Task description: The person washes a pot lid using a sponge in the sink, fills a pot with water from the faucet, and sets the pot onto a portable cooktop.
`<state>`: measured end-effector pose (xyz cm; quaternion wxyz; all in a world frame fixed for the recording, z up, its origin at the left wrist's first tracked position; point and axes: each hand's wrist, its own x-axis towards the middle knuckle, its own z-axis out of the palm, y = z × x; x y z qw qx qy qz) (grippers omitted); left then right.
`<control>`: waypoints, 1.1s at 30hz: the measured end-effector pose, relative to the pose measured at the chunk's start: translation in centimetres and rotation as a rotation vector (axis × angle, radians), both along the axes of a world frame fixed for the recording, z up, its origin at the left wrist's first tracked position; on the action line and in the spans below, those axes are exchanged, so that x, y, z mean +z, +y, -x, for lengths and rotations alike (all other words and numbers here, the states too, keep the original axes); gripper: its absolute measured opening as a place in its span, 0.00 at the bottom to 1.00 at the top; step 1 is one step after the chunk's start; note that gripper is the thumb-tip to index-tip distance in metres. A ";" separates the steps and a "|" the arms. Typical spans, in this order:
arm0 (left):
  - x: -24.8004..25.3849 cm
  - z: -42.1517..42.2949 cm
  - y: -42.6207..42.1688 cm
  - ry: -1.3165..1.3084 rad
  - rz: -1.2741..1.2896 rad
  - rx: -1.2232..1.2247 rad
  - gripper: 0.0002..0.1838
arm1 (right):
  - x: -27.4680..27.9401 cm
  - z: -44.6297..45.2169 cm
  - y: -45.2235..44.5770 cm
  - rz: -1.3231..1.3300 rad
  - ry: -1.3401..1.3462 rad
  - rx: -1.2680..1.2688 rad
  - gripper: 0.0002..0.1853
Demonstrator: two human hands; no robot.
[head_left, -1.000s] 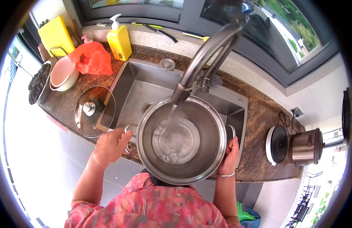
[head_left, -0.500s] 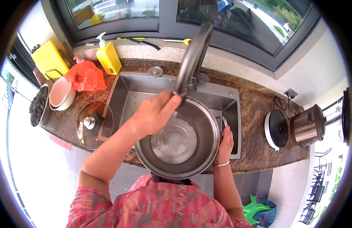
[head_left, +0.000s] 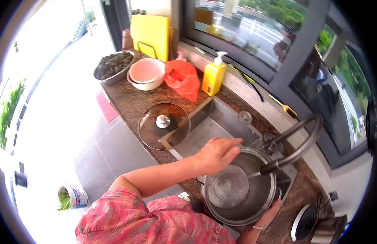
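A large steel pot (head_left: 259, 203) sits over the sink (head_left: 204, 126), with clear water in its bottom. The curved faucet (head_left: 294, 156) ends above the pot, and a thin stream runs from its spout. My left hand (head_left: 219, 155) hovers over the pot's upper left rim, its fingers stretched out and nothing in it. At the pot's lower right side, my right hand (head_left: 270, 213) holds it near the side handle (head_left: 279, 193); some of its fingers are hidden. A glass lid (head_left: 150, 128) with a steel knob lies on the counter left of the sink.
Along the counter (head_left: 125, 99) stand a bowl of dark pieces (head_left: 114, 67), pale bowls (head_left: 146, 84), a red bag (head_left: 182, 79), a yellow pump bottle (head_left: 213, 79) and a yellow board (head_left: 150, 36). A cooker (head_left: 329, 232) stands lower right, a bucket (head_left: 79, 198) on the floor.
The view has swung to the left. My left hand left the pot's left handle, reached the faucet spout, and is now back over the pot's rim. The spout has moved toward the pot's right side.
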<state>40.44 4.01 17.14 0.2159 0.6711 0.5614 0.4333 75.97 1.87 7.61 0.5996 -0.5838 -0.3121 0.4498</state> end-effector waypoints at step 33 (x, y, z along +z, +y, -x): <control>-30.6 12.0 -7.1 -1.274 0.571 0.200 0.25 | -2.8 -2.8 -0.3 -0.150 0.429 0.205 0.19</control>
